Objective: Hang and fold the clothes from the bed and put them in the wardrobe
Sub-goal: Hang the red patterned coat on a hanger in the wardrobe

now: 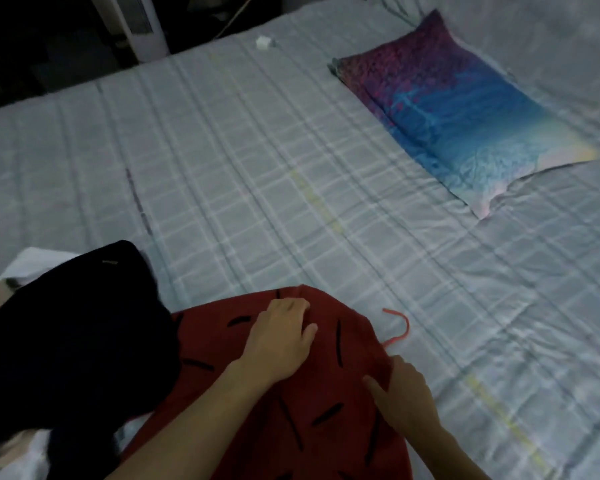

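A red garment with short black dashes (343, 386) lies on the bed (257, 168) at the near edge. A red hanger hook (400, 327) sticks out from its right side. My left hand (281, 337) rests flat on the upper part of the garment, fingers slightly spread. My right hand (407, 393) touches the garment's right edge just below the hook; whether it pinches the cloth I cannot tell. A pile of dark clothes (73, 341) lies to the left, over lighter pieces.
A purple-and-blue pillow (458, 102) lies at the far right. A small white object (264, 42) sits near the bed's far edge. A white tower fan (142, 22) stands beyond the bed in a dark area.
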`<state>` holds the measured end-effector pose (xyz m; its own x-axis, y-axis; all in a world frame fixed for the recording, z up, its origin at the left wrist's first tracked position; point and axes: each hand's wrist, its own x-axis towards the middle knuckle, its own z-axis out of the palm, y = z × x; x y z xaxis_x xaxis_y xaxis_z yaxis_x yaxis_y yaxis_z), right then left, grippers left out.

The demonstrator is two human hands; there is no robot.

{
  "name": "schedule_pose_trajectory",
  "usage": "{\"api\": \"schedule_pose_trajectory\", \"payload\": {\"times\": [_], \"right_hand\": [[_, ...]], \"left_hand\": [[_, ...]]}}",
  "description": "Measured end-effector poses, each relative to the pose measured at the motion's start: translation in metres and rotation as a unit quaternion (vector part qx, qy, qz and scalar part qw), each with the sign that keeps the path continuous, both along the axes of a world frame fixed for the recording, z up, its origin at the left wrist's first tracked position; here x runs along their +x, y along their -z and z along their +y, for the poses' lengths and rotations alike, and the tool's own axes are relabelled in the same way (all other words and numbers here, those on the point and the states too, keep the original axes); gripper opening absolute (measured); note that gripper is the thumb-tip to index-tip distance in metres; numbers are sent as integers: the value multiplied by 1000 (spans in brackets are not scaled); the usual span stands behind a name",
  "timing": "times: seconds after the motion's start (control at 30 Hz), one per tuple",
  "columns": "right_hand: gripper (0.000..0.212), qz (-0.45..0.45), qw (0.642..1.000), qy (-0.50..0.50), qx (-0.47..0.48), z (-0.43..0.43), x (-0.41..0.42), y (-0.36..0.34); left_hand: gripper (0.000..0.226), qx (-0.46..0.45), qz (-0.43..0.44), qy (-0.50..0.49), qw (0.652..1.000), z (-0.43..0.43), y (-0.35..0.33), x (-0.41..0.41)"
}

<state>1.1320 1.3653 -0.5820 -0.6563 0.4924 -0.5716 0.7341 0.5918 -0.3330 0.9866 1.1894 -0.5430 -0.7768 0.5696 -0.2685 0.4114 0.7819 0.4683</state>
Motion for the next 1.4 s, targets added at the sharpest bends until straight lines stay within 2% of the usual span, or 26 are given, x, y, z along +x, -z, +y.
{"api": "schedule_pose_trajectory", "payload": {"times": [0.1, 0.17, 0.23, 0.3, 0.37, 0.43, 0.53, 0.6, 0.7, 0.87, 1.07, 1.17, 1.4], "right_hand": [[64, -25, 999, -13, 31, -8, 0, 28], [64, -17, 998, -9, 56, -12, -2, 38], [55, -18, 998, 5, 65, -12, -4, 45], [40, -18, 998, 28, 58, -10, -6, 52], [28, -8, 998, 48, 47, -8, -6, 60], [21, 14, 997, 72, 24, -4, -6, 68], [5, 86, 989, 117, -13, -1, -5, 66], [18, 154, 981, 119, -19, 0, -5, 58], [21, 236, 966, 98, -37, 1, -15, 33], [33, 347, 935, 27, -64, -6, -41, -40], [14, 454, 885, -66, -79, -13, -50, -157], [5, 516, 846, -107, -85, -14, -43, -228], [7, 624, 766, -154, -18, -15, 4, -384]], "left_hand": [[53, -34, 19, 74, 997, 20, 40, -24], [66, -83, 21, 142, 986, 29, 68, -33], [80, -128, 36, 207, 969, 36, 91, -38], [87, -149, 67, 229, 960, 42, 105, -41], [79, -151, 104, 236, 954, 47, 109, -42], [56, -123, 140, 254, 949, 47, 115, -41], [32, -66, 121, 242, 960, 35, 114, -40], [24, -35, 132, 221, 966, 26, 103, -40], [21, -7, 187, 177, 966, 9, 70, -41], [32, 18, 268, 83, 960, -27, -18, -37], [34, 38, 325, -24, 945, -59, -142, -1], [34, 62, 372, -64, 924, -69, -211, 21], [31, 122, 468, -97, 870, -77, -369, 95]]}}
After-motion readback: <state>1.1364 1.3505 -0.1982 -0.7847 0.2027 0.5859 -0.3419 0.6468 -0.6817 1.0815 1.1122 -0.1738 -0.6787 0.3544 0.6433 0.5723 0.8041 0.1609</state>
